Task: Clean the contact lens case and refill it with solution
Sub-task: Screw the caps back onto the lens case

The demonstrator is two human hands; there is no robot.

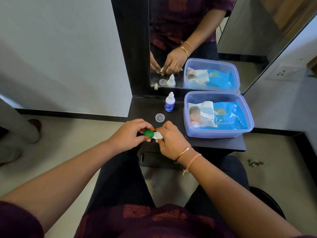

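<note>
A white contact lens case (pixel 157 135) lies on the dark shelf (pixel 214 143) near its front left edge. A green cap (pixel 148 133) sits on its left well, and my left hand (pixel 130 134) grips that cap with thumb and fingers curled round it. My right hand (pixel 171 141) pinches the case's right end, where the well shows white and uncovered. A clear round cap (pixel 160 117) lies loose on the shelf just behind. The small white solution bottle (pixel 169 102) with a blue label stands upright further back.
A translucent purple tub (pixel 247 124) with a blue pack of wet wipes (pixel 223 115) fills the shelf's right side. A mirror (pixel 197 31) rises behind the shelf. A second person's foot (pixel 35 125) is on the floor at far left.
</note>
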